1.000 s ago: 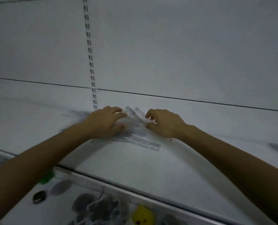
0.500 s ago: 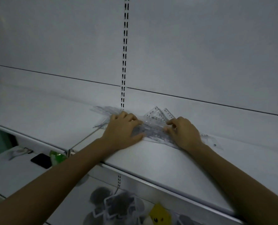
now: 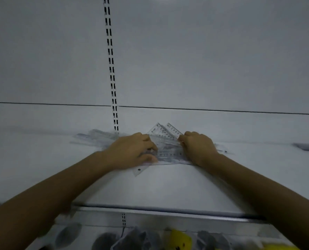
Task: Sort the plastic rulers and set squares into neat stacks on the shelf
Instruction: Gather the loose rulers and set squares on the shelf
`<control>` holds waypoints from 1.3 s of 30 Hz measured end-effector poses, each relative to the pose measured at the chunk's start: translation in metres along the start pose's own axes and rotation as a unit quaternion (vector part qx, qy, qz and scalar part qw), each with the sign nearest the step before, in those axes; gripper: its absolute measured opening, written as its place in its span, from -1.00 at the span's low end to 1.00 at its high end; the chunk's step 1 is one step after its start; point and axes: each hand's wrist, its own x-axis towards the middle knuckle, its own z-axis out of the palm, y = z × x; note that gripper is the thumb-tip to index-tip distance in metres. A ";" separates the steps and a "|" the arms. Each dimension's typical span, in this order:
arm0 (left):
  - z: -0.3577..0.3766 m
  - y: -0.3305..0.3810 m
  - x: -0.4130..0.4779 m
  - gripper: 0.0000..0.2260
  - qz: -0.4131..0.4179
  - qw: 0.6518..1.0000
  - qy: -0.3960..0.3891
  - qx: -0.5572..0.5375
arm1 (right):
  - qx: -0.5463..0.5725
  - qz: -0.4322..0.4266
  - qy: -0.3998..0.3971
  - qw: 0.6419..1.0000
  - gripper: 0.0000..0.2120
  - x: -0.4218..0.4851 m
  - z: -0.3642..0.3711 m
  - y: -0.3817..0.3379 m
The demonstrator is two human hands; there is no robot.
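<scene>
Left hand [image 3: 132, 150] went from flat to curled round the rulers [image 3: 170, 154]; right hand [image 3: 198, 147] pinches their other end. Set squares [image 3: 161, 130] poke out behind.

1. L hand [image 3: 132, 150]: palm down, knuckles up, fingers curled in toward the right. Thumb lies along the near side. It grips the left part of the ruler pile [image 3: 168, 152].
2. R hand [image 3: 198, 147]: palm down, fingers curled tight, tips pointing left and gripping the pile's right end. Thumb hidden, can't tell its pos.
3. Hands are near each other, not touching, w/ the pile showing between them. Approx level in frame.
4. L forearm [image 3: 50, 192]: bare, enters bottom-left, runs diag up-right to the wrist. Wrist approx straight.
5. R forearm [image 3: 267, 188]: bare, enters bottom-right, runs diag up-left.
6. Both arms reach fwd and converge in a V.
</scene>
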 end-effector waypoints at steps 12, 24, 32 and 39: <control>-0.007 -0.032 0.013 -0.81 0.158 0.987 0.003 -0.041 | -0.022 0.172 0.148 0.974 -0.77 -0.031 -0.035 -0.044; -0.011 0.026 0.086 -0.78 0.232 0.971 0.052 0.021 | -0.084 0.281 0.185 0.938 -0.74 -0.115 -0.063 0.012; -0.004 0.119 0.165 -0.84 0.268 0.951 0.113 0.102 | -0.098 0.329 0.233 0.910 -0.94 -0.139 -0.059 0.127; 0.014 0.216 0.248 -0.68 0.261 0.952 0.095 0.125 | -0.083 0.327 0.263 0.904 -0.89 -0.178 -0.062 0.275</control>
